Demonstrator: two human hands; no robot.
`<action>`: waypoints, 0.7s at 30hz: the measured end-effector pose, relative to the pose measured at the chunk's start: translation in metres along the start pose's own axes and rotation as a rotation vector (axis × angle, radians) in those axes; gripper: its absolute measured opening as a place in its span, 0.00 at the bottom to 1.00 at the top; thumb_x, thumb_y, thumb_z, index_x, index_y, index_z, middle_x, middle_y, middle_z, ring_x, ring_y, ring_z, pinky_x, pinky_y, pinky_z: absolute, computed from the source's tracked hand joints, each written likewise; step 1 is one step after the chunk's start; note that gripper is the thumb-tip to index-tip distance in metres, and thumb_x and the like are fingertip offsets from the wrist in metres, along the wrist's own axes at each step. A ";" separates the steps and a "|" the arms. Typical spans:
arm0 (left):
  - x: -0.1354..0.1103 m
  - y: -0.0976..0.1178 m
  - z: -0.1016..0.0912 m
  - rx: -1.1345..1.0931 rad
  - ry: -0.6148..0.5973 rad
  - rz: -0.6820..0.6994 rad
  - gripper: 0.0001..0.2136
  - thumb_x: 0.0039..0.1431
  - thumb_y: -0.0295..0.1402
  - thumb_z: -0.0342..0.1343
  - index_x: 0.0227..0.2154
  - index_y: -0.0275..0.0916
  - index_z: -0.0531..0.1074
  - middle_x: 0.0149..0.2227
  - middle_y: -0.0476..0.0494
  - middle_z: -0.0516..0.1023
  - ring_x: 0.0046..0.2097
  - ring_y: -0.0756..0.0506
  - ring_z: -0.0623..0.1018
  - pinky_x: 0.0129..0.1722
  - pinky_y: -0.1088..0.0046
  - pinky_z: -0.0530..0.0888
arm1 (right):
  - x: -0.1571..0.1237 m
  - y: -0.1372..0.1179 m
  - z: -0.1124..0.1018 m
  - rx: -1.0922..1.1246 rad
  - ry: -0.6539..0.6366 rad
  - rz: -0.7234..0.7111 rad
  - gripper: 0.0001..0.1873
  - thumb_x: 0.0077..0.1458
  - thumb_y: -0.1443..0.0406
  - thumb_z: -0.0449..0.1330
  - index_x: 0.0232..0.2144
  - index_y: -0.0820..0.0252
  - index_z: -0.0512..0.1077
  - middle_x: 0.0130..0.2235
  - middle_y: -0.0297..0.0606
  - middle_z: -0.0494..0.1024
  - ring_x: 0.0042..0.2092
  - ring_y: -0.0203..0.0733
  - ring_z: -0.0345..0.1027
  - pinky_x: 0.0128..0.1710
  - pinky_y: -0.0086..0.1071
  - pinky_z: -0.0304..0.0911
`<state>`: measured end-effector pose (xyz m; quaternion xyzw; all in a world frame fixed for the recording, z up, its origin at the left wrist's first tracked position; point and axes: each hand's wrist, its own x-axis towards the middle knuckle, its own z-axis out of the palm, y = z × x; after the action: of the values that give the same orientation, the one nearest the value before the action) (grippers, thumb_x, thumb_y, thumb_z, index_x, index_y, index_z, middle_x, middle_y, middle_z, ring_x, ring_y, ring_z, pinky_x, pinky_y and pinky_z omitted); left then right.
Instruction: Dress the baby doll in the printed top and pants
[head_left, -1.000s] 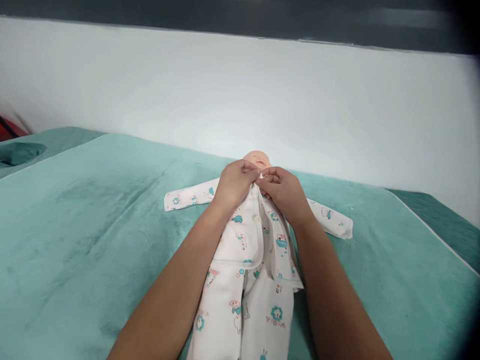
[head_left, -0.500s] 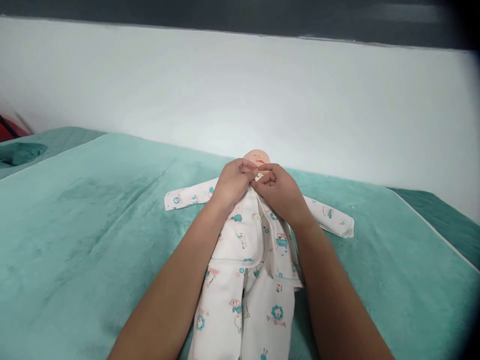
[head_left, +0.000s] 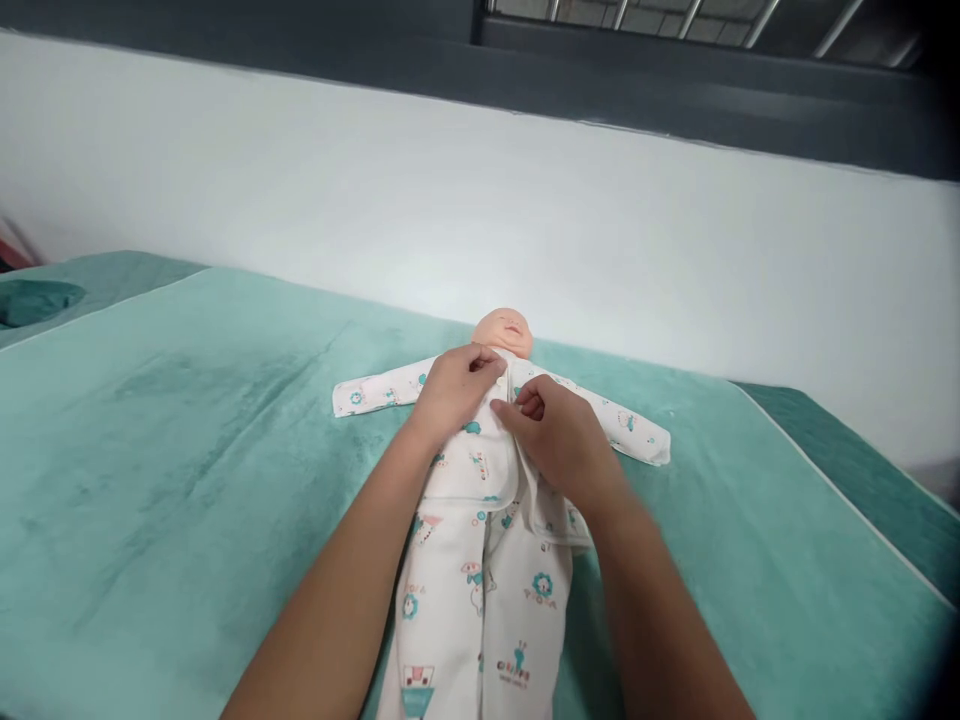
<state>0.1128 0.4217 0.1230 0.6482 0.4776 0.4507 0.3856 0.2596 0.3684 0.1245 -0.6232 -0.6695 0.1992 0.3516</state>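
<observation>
A baby doll [head_left: 504,328] lies on its back in a white printed baby jacket [head_left: 472,470] and matching trousers [head_left: 517,610]. The jacket's sleeves stretch out to both sides; its lower front hangs apart. My left hand [head_left: 459,388] is closed at the upper front edge, thumb and fingers pinched on the cloth beside a small button [head_left: 500,381]. Slightly lower, my right hand [head_left: 559,430] has its fingers curled and its thumb on the other side of the front opening, closed on the jacket. Its fingertips are partly hidden.
A green plush cover [head_left: 225,480] spreads under the doll. Behind it rises a white wall [head_left: 337,190] with a dark ledge [head_left: 675,90] and a barred window above. A dark green bundle [head_left: 37,302] lies at the far left.
Both hands have moved down from the doll's neck, the right one further, so they are now apart. The collar and chin show more. The view has tilted, bringing in the window.
</observation>
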 end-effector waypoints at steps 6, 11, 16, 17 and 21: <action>-0.017 0.000 -0.003 0.041 -0.097 0.082 0.13 0.58 0.44 0.54 0.28 0.39 0.74 0.27 0.51 0.71 0.29 0.51 0.66 0.28 0.73 0.61 | -0.005 0.011 0.004 -0.016 0.064 -0.020 0.10 0.56 0.58 0.56 0.26 0.56 0.66 0.25 0.30 0.70 0.28 0.38 0.60 0.30 0.33 0.53; -0.015 0.001 -0.005 0.071 -0.132 0.074 0.09 0.57 0.39 0.56 0.33 0.39 0.77 0.28 0.50 0.73 0.28 0.52 0.65 0.28 0.74 0.61 | 0.005 0.021 0.007 0.318 0.082 0.036 0.09 0.54 0.58 0.59 0.28 0.57 0.69 0.24 0.28 0.68 0.26 0.34 0.56 0.27 0.30 0.52; -0.015 0.004 -0.005 0.175 -0.136 0.100 0.08 0.56 0.38 0.57 0.34 0.40 0.77 0.30 0.49 0.73 0.30 0.50 0.68 0.30 0.73 0.63 | 0.008 0.027 0.011 0.680 0.065 0.104 0.12 0.52 0.55 0.63 0.32 0.57 0.73 0.28 0.31 0.71 0.26 0.33 0.58 0.25 0.28 0.53; -0.015 0.004 -0.005 0.208 -0.126 0.112 0.07 0.56 0.37 0.57 0.33 0.40 0.76 0.31 0.48 0.74 0.31 0.50 0.69 0.30 0.73 0.64 | 0.008 0.028 0.012 0.710 0.069 0.117 0.12 0.52 0.55 0.63 0.31 0.57 0.73 0.28 0.30 0.71 0.26 0.33 0.57 0.24 0.28 0.53; -0.015 0.006 -0.005 0.227 -0.110 0.105 0.05 0.55 0.35 0.57 0.29 0.40 0.75 0.31 0.48 0.75 0.31 0.49 0.70 0.30 0.73 0.64 | 0.008 0.031 0.014 0.803 0.077 0.140 0.11 0.51 0.55 0.64 0.30 0.56 0.74 0.26 0.29 0.69 0.25 0.33 0.56 0.24 0.28 0.53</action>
<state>0.1078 0.4059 0.1263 0.7356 0.4688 0.3772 0.3112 0.2712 0.3829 0.0951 -0.4874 -0.4809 0.4448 0.5774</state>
